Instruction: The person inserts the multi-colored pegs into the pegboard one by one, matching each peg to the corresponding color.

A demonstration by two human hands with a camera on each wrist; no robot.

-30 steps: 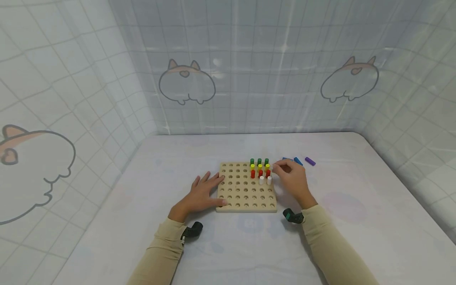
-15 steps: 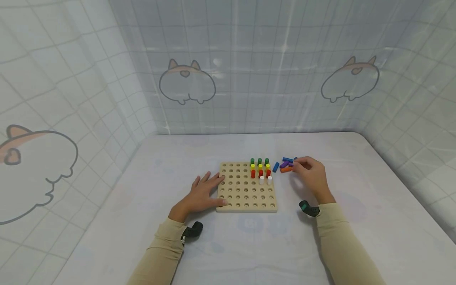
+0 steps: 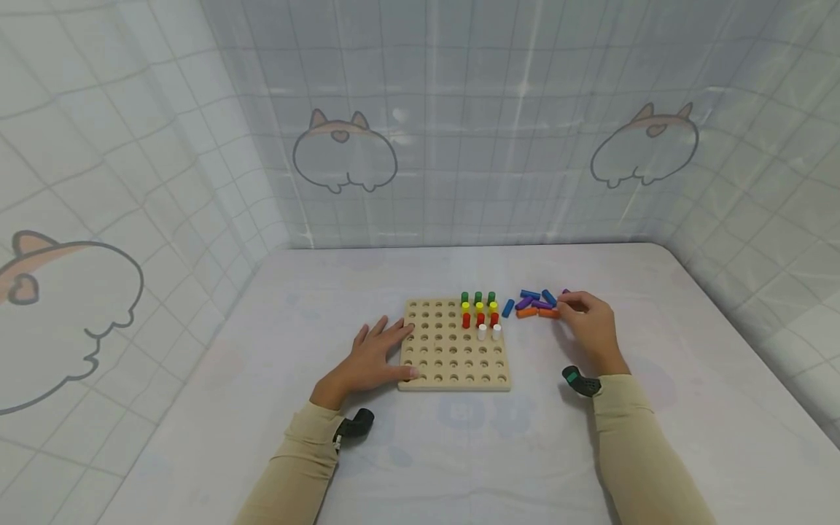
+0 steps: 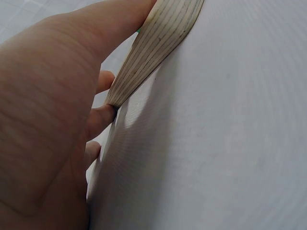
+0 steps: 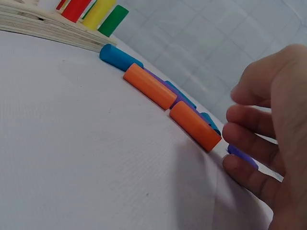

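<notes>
My left hand (image 3: 374, 355) lies flat, steadying the pegboard (image 3: 454, 346), while my right hand's (image 3: 590, 327) curled fingers reach the purple peg (image 5: 242, 156) beside the orange pegs (image 3: 538, 313) on the desk; I should pinch it squarely.

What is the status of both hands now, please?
Left hand flat, steadying pegboard. Right hand at loose pegs, holding none visibly. Nothing blocking.

The white counter (image 3: 459, 452) held a wooden peg board (image 3: 453, 357) by the left hand (image 3: 370, 357), and loose pegs (image 3: 534, 305) touching the right hand (image 3: 590, 324).
</notes>
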